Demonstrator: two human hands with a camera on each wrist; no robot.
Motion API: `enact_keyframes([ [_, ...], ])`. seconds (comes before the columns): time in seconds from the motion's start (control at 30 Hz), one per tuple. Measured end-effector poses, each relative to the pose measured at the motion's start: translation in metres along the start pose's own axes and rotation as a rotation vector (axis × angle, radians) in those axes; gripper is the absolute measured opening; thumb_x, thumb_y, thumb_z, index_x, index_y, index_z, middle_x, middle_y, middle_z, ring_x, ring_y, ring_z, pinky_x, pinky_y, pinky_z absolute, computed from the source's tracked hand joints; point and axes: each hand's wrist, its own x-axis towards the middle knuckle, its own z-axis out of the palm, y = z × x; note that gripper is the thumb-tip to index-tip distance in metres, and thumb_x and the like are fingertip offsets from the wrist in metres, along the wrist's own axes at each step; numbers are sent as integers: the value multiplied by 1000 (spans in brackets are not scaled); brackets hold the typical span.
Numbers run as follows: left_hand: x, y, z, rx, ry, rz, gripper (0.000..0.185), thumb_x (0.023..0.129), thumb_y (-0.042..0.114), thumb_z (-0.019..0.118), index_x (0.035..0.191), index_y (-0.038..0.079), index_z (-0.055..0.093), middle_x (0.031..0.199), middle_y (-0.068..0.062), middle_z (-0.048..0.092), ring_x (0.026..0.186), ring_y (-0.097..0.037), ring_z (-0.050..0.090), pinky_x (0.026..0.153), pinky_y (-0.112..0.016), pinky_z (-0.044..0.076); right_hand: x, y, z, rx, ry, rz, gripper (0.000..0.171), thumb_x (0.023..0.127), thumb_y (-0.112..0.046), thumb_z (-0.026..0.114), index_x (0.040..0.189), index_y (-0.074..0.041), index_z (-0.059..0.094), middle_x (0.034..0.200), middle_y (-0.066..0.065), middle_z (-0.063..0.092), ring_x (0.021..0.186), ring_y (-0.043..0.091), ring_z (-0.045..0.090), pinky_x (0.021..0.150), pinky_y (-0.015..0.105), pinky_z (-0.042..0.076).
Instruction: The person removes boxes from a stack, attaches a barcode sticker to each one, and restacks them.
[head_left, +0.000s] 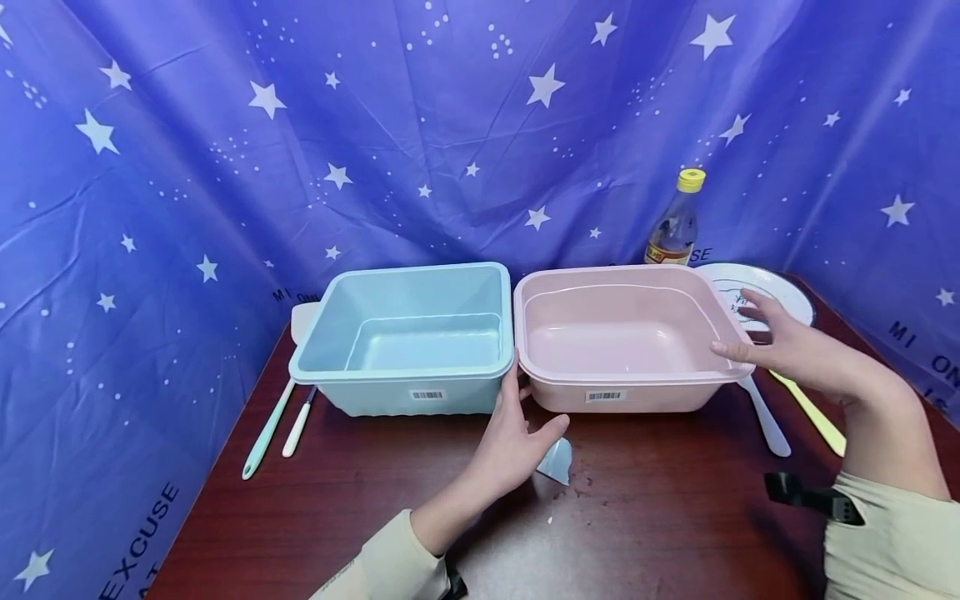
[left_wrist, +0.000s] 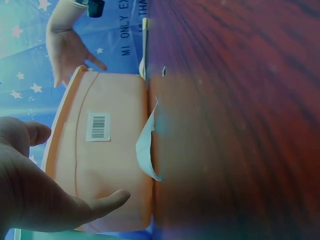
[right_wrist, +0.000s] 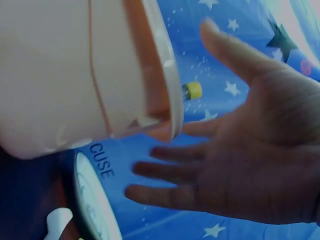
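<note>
A light blue plastic basin (head_left: 390, 392) and a pink one (head_left: 652, 396) stand side by side on the table, both with nothing inside. At the front of the narrow gap between them is my left hand (head_left: 510, 442), thumb spread away from the fingers. Whether its fingertips touch either basin I cannot tell, since they are partly hidden. My right hand (head_left: 787, 346) hovers at the pink basin's right end with fingers apart; the right wrist view shows nothing in its palm (right_wrist: 265, 150). A curled pale blue scrap (head_left: 557, 462) lies below my left thumb.
Behind the pink basin stands a yellow-capped bottle (head_left: 675, 221), with a white plate (head_left: 795, 296) to its right. Green (head_left: 267, 432) and white handles (head_left: 297, 429) stick out at left, grey (head_left: 767, 421) and yellow ones (head_left: 813, 417) at right. A starry blue curtain (head_left: 450, 125) surrounds the table.
</note>
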Motion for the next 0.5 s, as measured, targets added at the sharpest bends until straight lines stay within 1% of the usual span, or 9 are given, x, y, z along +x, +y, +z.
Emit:
enact_keyframes([
  [0.07, 0, -1, 1, -6, 1, 2, 98, 92, 30, 72, 163, 21, 5, 161, -14, 25, 139, -31, 43, 98, -51, 49, 0, 6, 0, -22, -49, -9, 102, 101, -37, 60, 156, 2, -16, 155, 44, 4, 139, 64, 13, 101, 79, 24],
  [0.13, -1, 0, 2, -29, 1, 6, 97, 92, 30, 73, 163, 21, 7, 161, -13, 26, 140, -31, 42, 99, -53, 48, -1, 11, 0, -43, -72, -17, 102, 99, -35, 62, 157, 2, -14, 155, 44, 6, 139, 62, 14, 101, 79, 23],
  [0.17, -1, 0, 3, -41, 0, 10, 96, 92, 29, 72, 162, 21, 8, 160, -12, 26, 140, -30, 41, 100, -53, 48, -3, 13, -1, -59, -73, -24, 101, 99, -34, 63, 157, 4, -11, 155, 43, 9, 139, 61, 17, 101, 78, 25],
  [0.27, -2, 1, 4, -80, -3, 25, 92, 92, 27, 72, 161, 19, 11, 160, -9, 27, 141, -28, 40, 101, -55, 46, -7, 19, -3, -141, -59, -45, 99, 97, -32, 66, 157, 7, -3, 152, 43, 20, 135, 57, 29, 99, 71, 35],
  [0.3, -2, 1, 5, -88, -5, 30, 90, 92, 26, 72, 160, 19, 13, 160, -9, 28, 142, -27, 39, 101, -55, 46, -8, 22, -4, -159, -55, -50, 98, 97, -31, 66, 157, 8, 0, 150, 42, 25, 132, 55, 34, 98, 65, 40],
  [0.37, -2, 2, 5, -105, -12, 33, 87, 92, 24, 72, 158, 19, 14, 160, -8, 28, 143, -26, 38, 101, -56, 46, -9, 28, -7, -182, -49, -64, 95, 96, -29, 68, 157, 8, 4, 147, 41, 32, 127, 49, 43, 92, 48, 49],
  [0.4, -2, 2, 5, -114, -15, 30, 86, 92, 23, 72, 157, 20, 15, 159, -7, 28, 143, -25, 38, 101, -56, 46, -8, 32, -8, -173, -52, -69, 95, 96, -27, 68, 157, 8, 5, 145, 40, 35, 125, 42, 48, 89, 39, 51],
  [0.43, -1, 3, 5, -123, -18, 28, 86, 92, 23, 72, 157, 20, 15, 159, -7, 27, 143, -24, 37, 101, -56, 45, -8, 36, -8, -145, -60, -79, 94, 96, -24, 68, 157, 8, 4, 144, 41, 35, 122, 39, 51, 85, 33, 51],
  [0.5, 0, 2, 6, -141, -20, 28, 88, 92, 23, 73, 157, 21, 14, 160, -8, 27, 143, -26, 37, 101, -58, 45, -6, 44, -9, -71, -86, -105, 96, 95, -17, 69, 157, 7, -1, 143, 42, 33, 117, 20, 55, 80, 22, 50],
])
